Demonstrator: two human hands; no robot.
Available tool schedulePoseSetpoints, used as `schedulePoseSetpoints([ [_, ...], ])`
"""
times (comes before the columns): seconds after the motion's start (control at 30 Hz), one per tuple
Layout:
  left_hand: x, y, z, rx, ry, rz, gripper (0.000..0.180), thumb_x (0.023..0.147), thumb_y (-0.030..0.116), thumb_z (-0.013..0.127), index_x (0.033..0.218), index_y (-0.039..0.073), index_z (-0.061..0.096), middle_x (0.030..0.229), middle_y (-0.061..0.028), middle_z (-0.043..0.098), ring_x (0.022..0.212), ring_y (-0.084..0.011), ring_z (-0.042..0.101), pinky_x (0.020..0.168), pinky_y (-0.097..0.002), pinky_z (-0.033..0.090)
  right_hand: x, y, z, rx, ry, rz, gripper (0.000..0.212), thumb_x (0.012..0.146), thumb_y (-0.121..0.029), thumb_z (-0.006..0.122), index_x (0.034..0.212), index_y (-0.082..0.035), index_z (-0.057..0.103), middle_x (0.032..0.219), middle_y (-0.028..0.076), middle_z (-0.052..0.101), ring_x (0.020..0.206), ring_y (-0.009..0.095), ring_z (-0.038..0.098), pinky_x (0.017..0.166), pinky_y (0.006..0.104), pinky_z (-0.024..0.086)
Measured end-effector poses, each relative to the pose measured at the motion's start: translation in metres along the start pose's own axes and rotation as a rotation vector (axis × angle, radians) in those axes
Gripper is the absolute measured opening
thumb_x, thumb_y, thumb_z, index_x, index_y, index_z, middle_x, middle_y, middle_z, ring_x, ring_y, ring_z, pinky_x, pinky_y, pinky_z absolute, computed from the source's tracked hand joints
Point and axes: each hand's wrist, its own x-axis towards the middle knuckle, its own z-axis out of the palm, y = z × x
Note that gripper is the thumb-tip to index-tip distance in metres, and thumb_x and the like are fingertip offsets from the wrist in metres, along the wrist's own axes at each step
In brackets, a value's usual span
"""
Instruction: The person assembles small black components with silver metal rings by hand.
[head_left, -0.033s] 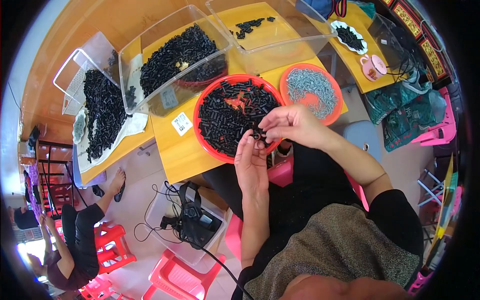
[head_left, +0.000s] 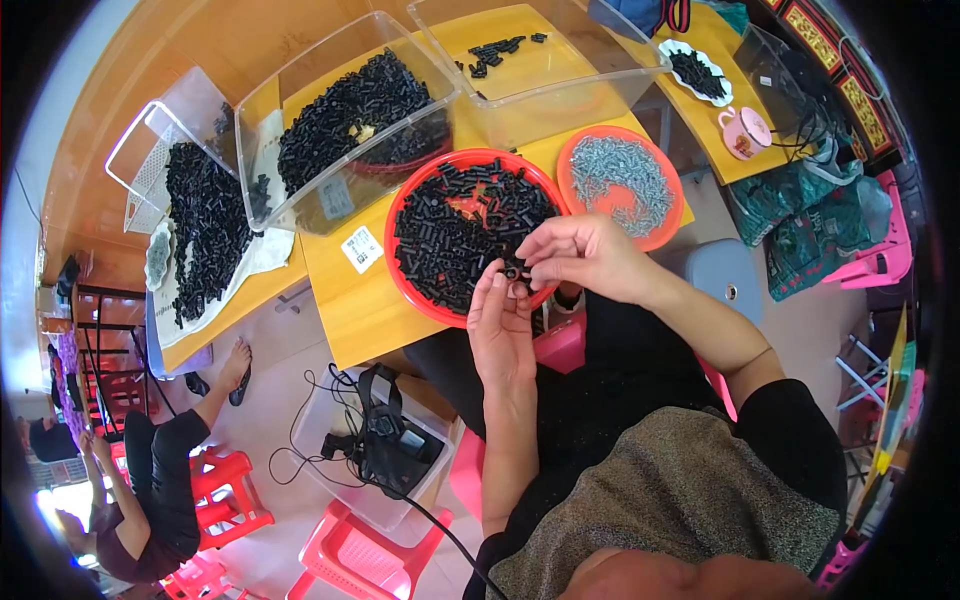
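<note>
Over the near right rim of a red basin (head_left: 408, 288), my left hand (head_left: 503, 325) pinches a small black tubular part (head_left: 512, 272) between thumb and fingertips. My right hand (head_left: 592, 256) comes in from the right, its thumb and fingers closed at the same part; whether they also hold a smaller piece is too small to make out. Many short black tubular pieces (head_left: 440, 235) fill the basin. Beside it, partly behind my right hand, a red plate (head_left: 672, 228) bears a spread of silvery screw-like pieces (head_left: 622, 178).
Clear plastic bins (head_left: 345, 165) with black parts stand along the yellow table (head_left: 345, 325). Another heap of black parts (head_left: 205, 235) lies on a white cloth at left. A pink mug (head_left: 745, 134) and a white dish (head_left: 690, 52) are at far right. Another person (head_left: 150, 500) sits lower left.
</note>
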Motion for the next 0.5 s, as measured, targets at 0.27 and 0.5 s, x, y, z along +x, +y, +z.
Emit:
schedulePoseSetpoints([
  [0.27,-0.006,-0.007,0.008,0.151,-0.011,0.066,0.024,0.091,0.006,0.054,0.114,0.0,0.055,0.09,-0.0037,0.061,0.076,-0.0095,0.058,0.071,-0.0214,0.048,-0.013,0.009,0.007,-0.079,0.117,-0.125,0.021,0.083,0.001,0.063,0.103,0.003,0.058,0.088,0.007,0.066,0.082,0.011,0.064,0.074,0.0237,0.052],
  [0.5,-0.009,-0.005,0.016,0.281,-0.051,0.128,0.023,0.091,0.005,0.053,0.114,0.0,0.057,0.096,-0.0059,0.062,0.079,-0.0101,0.058,0.073,-0.0216,0.048,-0.021,-0.004,0.009,-0.273,0.136,-0.164,0.024,0.082,0.001,0.063,0.105,0.003,0.056,0.088,0.011,0.068,0.083,0.013,0.066,0.073,0.0249,0.052],
])
